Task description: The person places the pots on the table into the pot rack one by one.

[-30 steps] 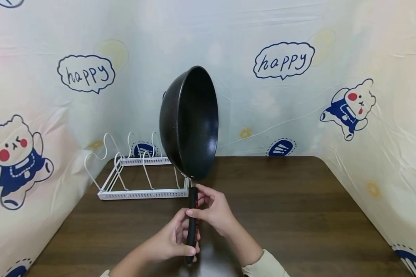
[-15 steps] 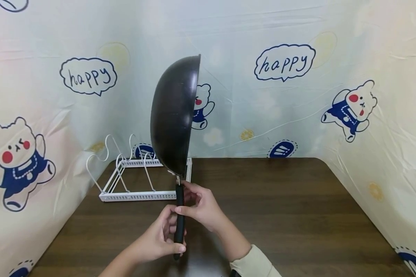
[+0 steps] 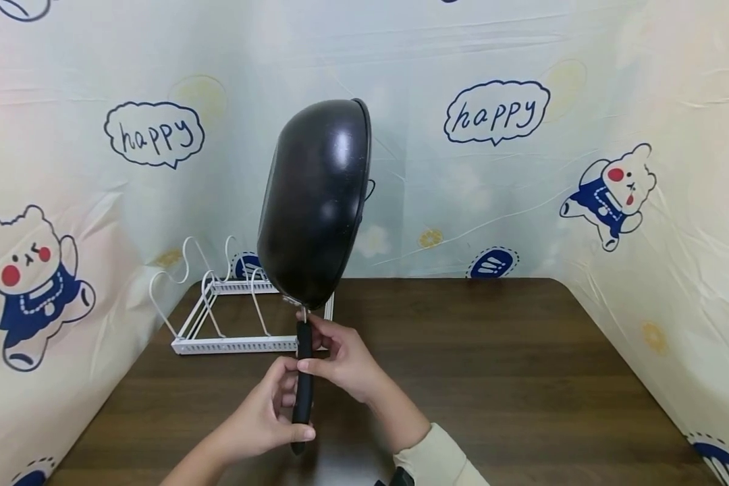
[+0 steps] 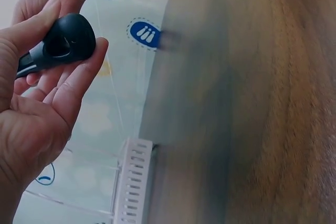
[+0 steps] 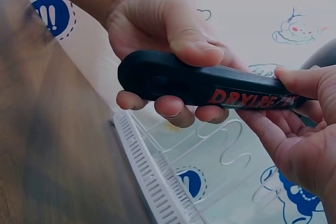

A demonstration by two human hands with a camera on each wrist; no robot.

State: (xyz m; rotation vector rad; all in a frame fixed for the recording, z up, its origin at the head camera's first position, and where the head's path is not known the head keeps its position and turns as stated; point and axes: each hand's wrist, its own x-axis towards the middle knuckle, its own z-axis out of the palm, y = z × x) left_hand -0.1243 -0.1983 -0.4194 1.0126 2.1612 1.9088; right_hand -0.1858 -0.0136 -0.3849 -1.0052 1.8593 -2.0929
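Note:
A black wok (image 3: 316,202) is held up on end by its handle in the head view, its rounded underside towards me and its inside hidden. My left hand (image 3: 261,415) grips the lower end of the black handle (image 3: 304,398), the thumb across it. Just below the wok's body, my right hand (image 3: 343,358) pinches the handle's upper part between thumb and fingers. Red lettering (image 5: 252,98) runs along the handle in the right wrist view. The left wrist view looks onto the handle's butt end (image 4: 71,38), between the left thumb and fingers.
On the left back of the brown wooden table (image 3: 492,378) stands a white rack (image 3: 237,345) with curved wire dividers, partly behind the wok and right hand. A patterned cloth (image 3: 492,175) hangs round the table's back and sides.
Both hands have moved left with the wok. It has turned about its handle: the inside showed a second ago, then its side, and now the underside faces me more. Both grips stay on the handle.

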